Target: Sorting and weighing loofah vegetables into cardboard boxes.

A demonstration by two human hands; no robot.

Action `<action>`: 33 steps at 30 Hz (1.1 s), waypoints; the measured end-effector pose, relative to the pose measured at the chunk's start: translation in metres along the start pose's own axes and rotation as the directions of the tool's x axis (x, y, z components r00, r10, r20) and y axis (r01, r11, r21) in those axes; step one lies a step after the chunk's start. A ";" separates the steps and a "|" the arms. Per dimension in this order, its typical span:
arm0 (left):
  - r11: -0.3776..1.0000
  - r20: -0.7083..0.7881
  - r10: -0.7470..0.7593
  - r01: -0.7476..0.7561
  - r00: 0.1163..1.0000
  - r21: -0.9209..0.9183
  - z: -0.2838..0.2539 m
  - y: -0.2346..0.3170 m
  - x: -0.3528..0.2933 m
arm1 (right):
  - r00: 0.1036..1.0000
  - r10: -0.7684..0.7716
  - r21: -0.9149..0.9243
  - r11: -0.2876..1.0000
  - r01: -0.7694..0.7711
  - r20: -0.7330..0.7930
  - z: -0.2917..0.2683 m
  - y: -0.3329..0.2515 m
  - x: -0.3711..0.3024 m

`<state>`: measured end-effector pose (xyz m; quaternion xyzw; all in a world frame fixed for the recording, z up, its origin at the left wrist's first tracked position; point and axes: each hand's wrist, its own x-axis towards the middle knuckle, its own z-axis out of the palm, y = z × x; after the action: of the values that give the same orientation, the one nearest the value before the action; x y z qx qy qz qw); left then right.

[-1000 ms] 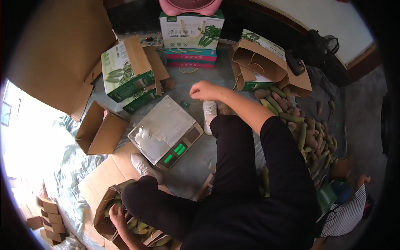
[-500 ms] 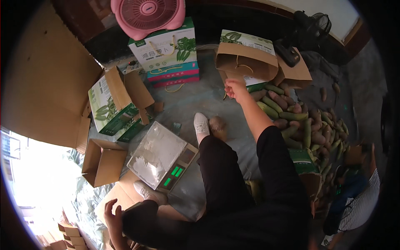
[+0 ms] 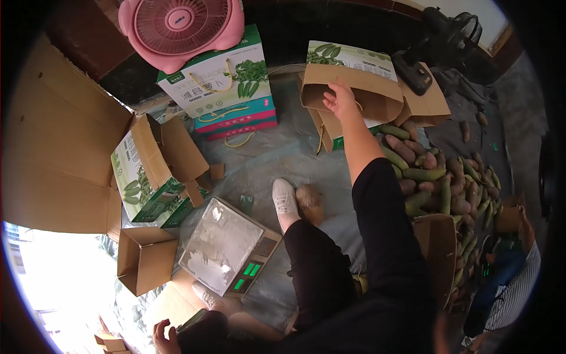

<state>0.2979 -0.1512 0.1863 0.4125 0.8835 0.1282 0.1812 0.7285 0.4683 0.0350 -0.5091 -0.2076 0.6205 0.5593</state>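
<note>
My right hand [image 3: 341,101] reaches out in front of the mouth of a carton [image 3: 354,82] printed with green vegetables, its fingers apart and nothing seen in them. The carton lies on its side with brown flaps folded out. At the lower left my left hand [image 3: 165,339] is partly cut off by the lower edge, near my bent knee, with fingers loosely curled and apart. A greenish thing [image 3: 193,319] beside it is too dark to name. Between my feet stands a flat scale [image 3: 221,245] with a lit green display.
Long green radishes and reddish-brown root vegetables [image 3: 454,183] lie heaped at the right. A pink fan [image 3: 180,20] sits on stacked gift boxes [image 3: 221,76]; a black fan [image 3: 415,71] stands behind. Open cartons [image 3: 147,259] line the left. A person [image 3: 513,289] works at far right.
My right hand has moved up and forward from the carton's lower edge to its mouth, its fingers now opened out. My left hand has dropped lower in view. The view has shifted slightly.
</note>
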 end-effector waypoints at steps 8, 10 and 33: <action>0.996 0.026 -0.025 0.022 0.999 0.084 0.001 0.006 0.015 | 0.983 -0.155 0.034 0.987 0.159 -0.094 -0.017 0.003 0.044; 0.995 0.016 -0.010 0.009 1.000 0.102 -0.001 0.009 0.013 | 0.967 -0.166 0.089 0.979 0.186 -0.194 -0.009 0.014 0.029; 0.866 -0.252 0.478 -0.500 0.842 -0.028 0.007 0.048 -0.004 | 0.948 -0.309 0.250 0.915 0.317 -0.071 -0.014 0.051 -0.289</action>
<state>0.3359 -0.1234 0.1990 0.5969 0.7573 0.2590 0.0550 0.6749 0.1878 0.1028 -0.4011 -0.1955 0.5370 0.7159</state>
